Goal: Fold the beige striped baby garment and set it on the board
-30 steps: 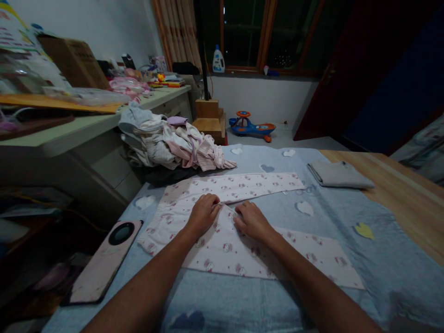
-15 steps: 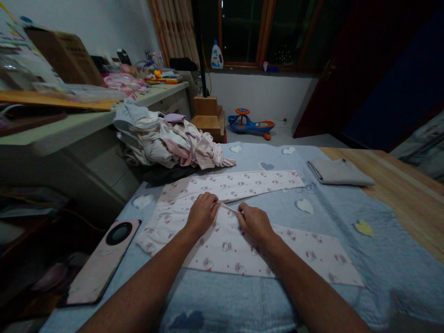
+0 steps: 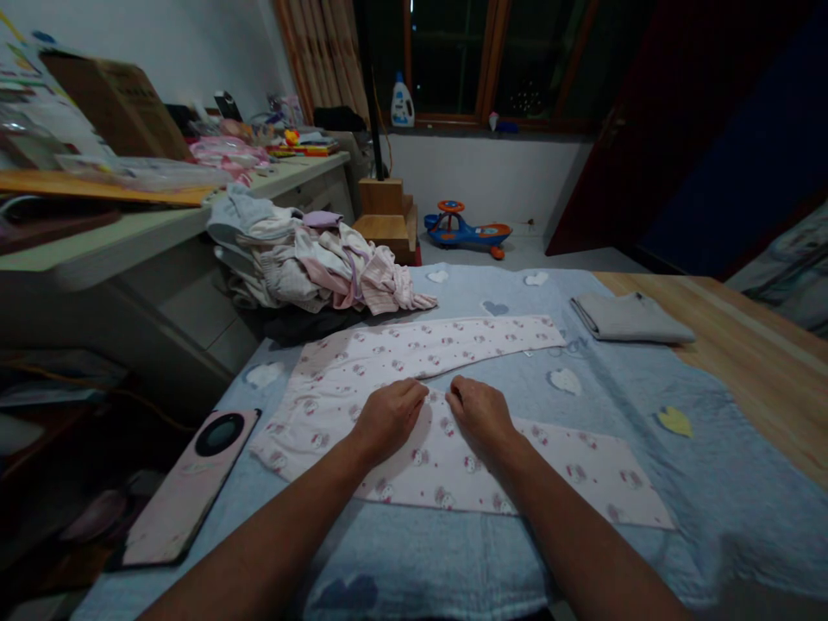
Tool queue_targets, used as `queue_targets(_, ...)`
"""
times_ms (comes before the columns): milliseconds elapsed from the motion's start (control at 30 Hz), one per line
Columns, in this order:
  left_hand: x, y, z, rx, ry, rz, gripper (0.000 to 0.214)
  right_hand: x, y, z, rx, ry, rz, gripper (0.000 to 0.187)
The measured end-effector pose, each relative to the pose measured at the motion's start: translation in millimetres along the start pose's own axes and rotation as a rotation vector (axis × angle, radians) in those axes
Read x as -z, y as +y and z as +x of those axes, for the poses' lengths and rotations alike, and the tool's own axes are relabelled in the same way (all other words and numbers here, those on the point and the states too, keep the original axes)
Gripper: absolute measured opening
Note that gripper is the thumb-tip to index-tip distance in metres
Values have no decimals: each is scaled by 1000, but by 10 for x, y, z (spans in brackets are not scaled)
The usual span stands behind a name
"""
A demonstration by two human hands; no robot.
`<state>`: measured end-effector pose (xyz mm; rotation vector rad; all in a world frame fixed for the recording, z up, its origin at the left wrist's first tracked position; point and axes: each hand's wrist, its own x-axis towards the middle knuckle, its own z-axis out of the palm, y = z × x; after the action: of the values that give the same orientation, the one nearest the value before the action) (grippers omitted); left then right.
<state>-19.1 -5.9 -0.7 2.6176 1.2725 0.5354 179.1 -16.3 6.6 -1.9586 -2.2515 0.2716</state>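
Pale pink pajama pants [image 3: 401,470] with a printed cat-face pattern lie flat, waistband to the left and the two legs spread toward the right. Close to the crotch, my left hand [image 3: 392,416] is closed, its fingertips pinching the inner edge of the near leg. My right hand [image 3: 482,412] is closed too, a short way to the right on that same edge. The fingers hide the pinched cloth itself. Beneath the pants is a light blue blanket [image 3: 621,397] with heart shapes.
A heap of clothes [image 3: 323,263] sits at the back left, beside a cluttered desk [image 3: 97,246]. A phone in a pink case [image 3: 187,496] lies at the near left. At the right back rests a folded grey garment [image 3: 630,317]. Beyond stands a blue ride-on toy [image 3: 469,233].
My left hand has slid right along the inner leg edge and now sits nearer my right hand. The raised strip of edge between them has gone down. My right hand has barely moved.
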Motion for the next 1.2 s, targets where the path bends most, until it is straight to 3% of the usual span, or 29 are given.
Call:
queue_targets(133, -49, 81, -33, -124, -62, -21, 29, -16, 45, 28, -37, 0, -27, 19)
queue_targets(267, -143, 78, -79, -106, -152, 32, 53, -6, 82, 56, -114, 6, -53, 22)
queue_targets(367, -178, 63, -100, -72, -212, 59, 60, 39, 120, 69, -145, -2, -34, 25)
queue_targets(533, -162, 67, -94, -49, -233, 89, 64, 160, 262, 78, 10, -135, 165, 26)
queue_targets(633, -158, 65, -80, -56, -211, 104, 62, 199, 345, 78, 86, -212, 256, 11)
queue_targets(833, -125, 91, -18, -169, -33, 92, 39, 175, 385, 77, 70, -195, 245, 11)
queue_targets(1000, -80, 177, 10, -280, -60, 32, 27, 156, 433, 92, 11, -192, 221, 10)
queue_targets(1200, -157, 154, -11, -253, -46, 66, 34, 237, 516, 73, 98, -240, 337, 12)
